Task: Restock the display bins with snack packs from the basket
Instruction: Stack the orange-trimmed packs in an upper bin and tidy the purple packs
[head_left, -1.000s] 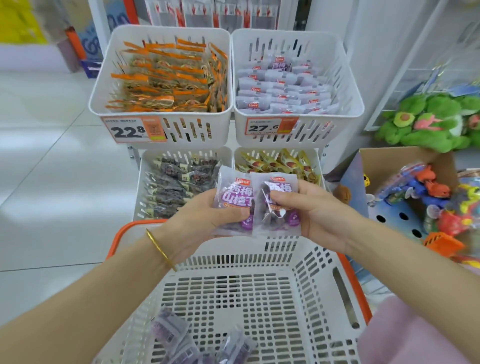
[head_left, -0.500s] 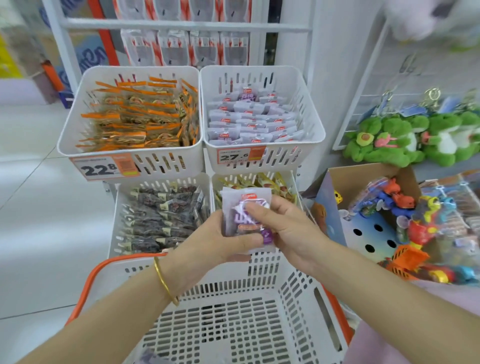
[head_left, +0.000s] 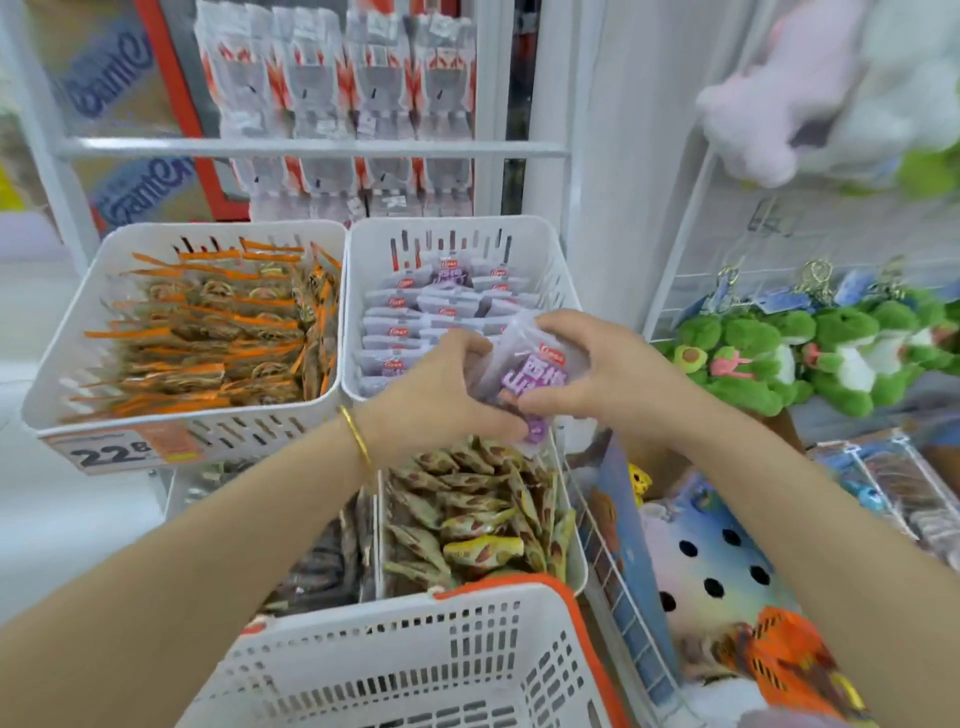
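A small stack of purple snack packs (head_left: 527, 364) is held at the centre of the frame, just over the front edge of the upper-right display bin (head_left: 447, 226), in which matching packs are already laid in rows. The stack is gripped from both sides: the left hand (head_left: 441, 395) is curled round its left edge, and its right edge is pinched between the thumb and fingers of the right hand (head_left: 597, 374). The basket (head_left: 363, 623) is seen at the bottom of the frame, well apart from the packs; what remains in it is not shown.

The packs are judged to be light, soft film pouches with glossy, slippery faces, likely to slide over one another when stacked. They are probably best taken across the flat faces or by the sealed edges, with gentle pressure only, so that the contents are not crushed.
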